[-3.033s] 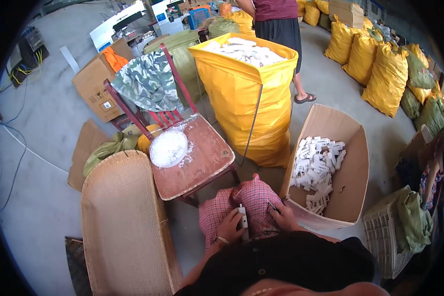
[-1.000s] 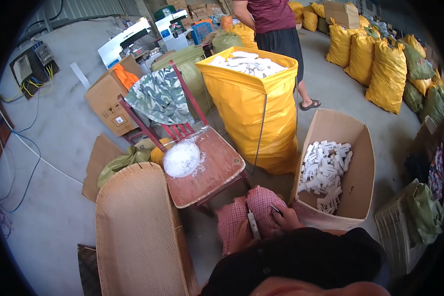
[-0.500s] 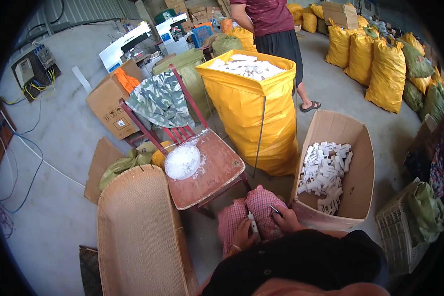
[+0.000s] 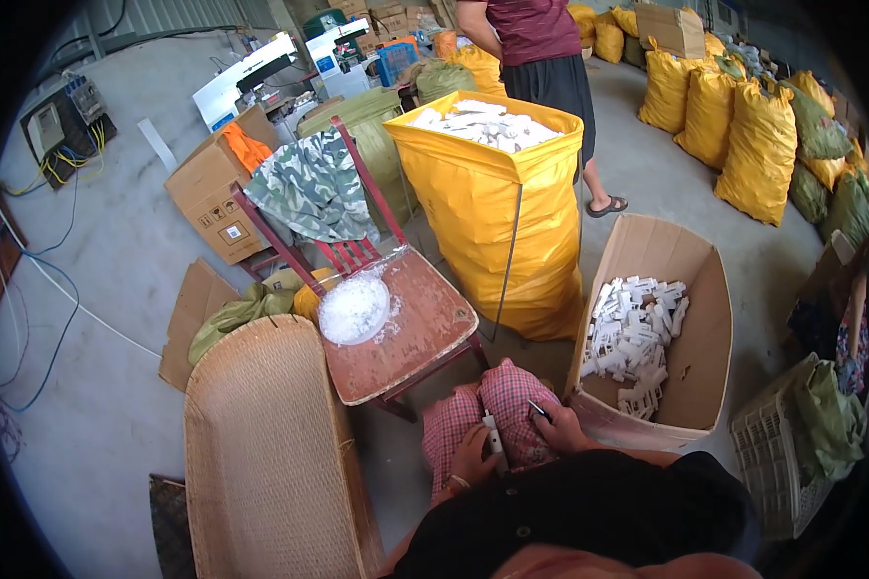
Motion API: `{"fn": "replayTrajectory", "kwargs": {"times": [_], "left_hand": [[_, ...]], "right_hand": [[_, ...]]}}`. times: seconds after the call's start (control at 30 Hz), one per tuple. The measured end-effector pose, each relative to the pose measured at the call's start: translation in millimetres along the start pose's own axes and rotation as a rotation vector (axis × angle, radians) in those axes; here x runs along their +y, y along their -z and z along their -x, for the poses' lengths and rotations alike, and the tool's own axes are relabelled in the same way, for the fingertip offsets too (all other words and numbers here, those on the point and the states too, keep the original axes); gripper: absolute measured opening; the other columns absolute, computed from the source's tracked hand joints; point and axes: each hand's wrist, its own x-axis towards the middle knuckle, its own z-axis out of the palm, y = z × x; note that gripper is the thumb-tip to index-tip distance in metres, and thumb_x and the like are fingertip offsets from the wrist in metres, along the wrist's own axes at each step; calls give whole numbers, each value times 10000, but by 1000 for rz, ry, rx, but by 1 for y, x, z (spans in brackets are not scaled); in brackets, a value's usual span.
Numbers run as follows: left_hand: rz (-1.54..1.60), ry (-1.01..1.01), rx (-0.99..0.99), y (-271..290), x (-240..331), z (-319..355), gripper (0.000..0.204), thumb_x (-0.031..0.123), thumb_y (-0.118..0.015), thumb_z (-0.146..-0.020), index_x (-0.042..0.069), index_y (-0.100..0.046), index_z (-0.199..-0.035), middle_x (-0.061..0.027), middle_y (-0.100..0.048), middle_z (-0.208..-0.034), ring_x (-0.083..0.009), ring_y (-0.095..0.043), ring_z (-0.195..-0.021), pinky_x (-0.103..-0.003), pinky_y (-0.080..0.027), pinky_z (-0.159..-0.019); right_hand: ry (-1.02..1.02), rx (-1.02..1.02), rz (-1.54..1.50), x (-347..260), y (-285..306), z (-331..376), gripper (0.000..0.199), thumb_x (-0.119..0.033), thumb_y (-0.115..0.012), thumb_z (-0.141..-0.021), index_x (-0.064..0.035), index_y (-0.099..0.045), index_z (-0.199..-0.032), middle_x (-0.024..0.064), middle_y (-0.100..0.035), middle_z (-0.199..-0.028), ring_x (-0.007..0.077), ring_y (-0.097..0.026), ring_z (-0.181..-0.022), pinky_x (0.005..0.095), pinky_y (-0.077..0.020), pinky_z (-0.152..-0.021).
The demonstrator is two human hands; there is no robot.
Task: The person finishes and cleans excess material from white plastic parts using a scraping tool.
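Near centre, on the lap: seated person in pink checked trousers (image 4: 497, 410), both hands working over the knees.
Left hand (image 4: 473, 454): closed around a small white plastic piece (image 4: 493, 436), held upright between the knees.
Right hand (image 4: 560, 429): pinching a thin dark tool (image 4: 539, 410), its tip pointing left toward the white piece; the two look close, contact cannot be told.
Change since half a second ago: hands and piece sit in much the same spot on the lap; three seconds ago the piece was already held there. Judgement: one part remains under work, not yet set down.
Right, near: open cardboard box (image 4: 705, 318) holding a heap of like white plastic parts (image 4: 632, 338), just beside the right knee.
Left, near: woven wicker tray (image 4: 261, 454), leaning beside the left knee.
Centre: worn red wooden chair (image 4: 425, 328) with a clear bag of white bits (image 4: 354, 309) on its seat; camouflage cloth (image 4: 314, 188) over its back.
Centre, far: tall yellow sack (image 4: 492, 203) in a frame, full of white parts.
Far: another person (image 4: 541, 48) standing behind the sack.
Far right: row of filled yellow sacks (image 4: 743, 125).
Far left: brown carton (image 4: 208, 188) on the concrete floor.
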Motion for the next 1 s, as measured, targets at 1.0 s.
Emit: {"fn": "replayTrajectory", "kwargs": {"times": [1.0], "left_hand": [[-44,6,48,2,12,2,615,212,-677,-734,34,-466,-1283,-182,-449,-1325,-344,-468,-1204,-384,-398,-998]], "right_hand": [[35,-39,10,-4,2,-3,108,-69,-586,-837,-12,-613,-924,185,-606,-777,330,-620,-706,376,-485,-638]]}}
